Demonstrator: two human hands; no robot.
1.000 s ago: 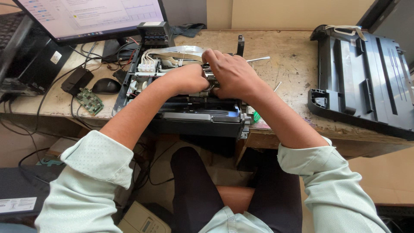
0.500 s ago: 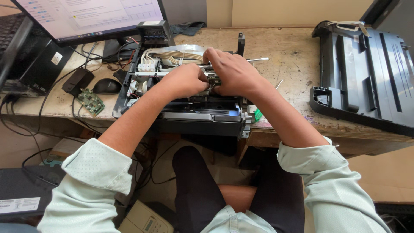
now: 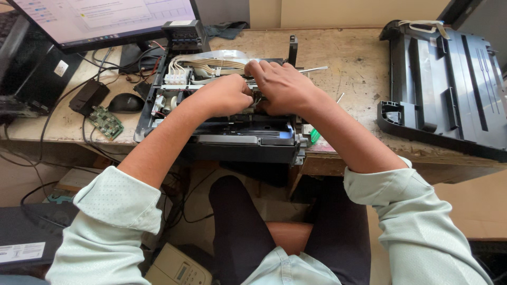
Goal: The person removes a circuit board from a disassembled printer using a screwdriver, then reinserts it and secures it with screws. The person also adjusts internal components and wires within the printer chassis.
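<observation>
Opened printer (image 3: 232, 129), centre of frame, on wooden worktop (image 3: 351, 68), both hands inside it.

Left hand (image 3: 224, 95): forearm reaching up from lower left, fingers curled shut, pinching a small part in the mechanism. Right hand (image 3: 282, 87): knuckles up, touching the left hand, fingers hooked closed over the same spot; the part itself is hidden beneath them. Cable bundle (image 3: 211, 63) just above the hands. Upper left: monitor (image 3: 105, 21), mouse (image 3: 125, 103), green circuit board (image 3: 105, 122). Right: detached black cover (image 3: 449, 89), well apart.
</observation>
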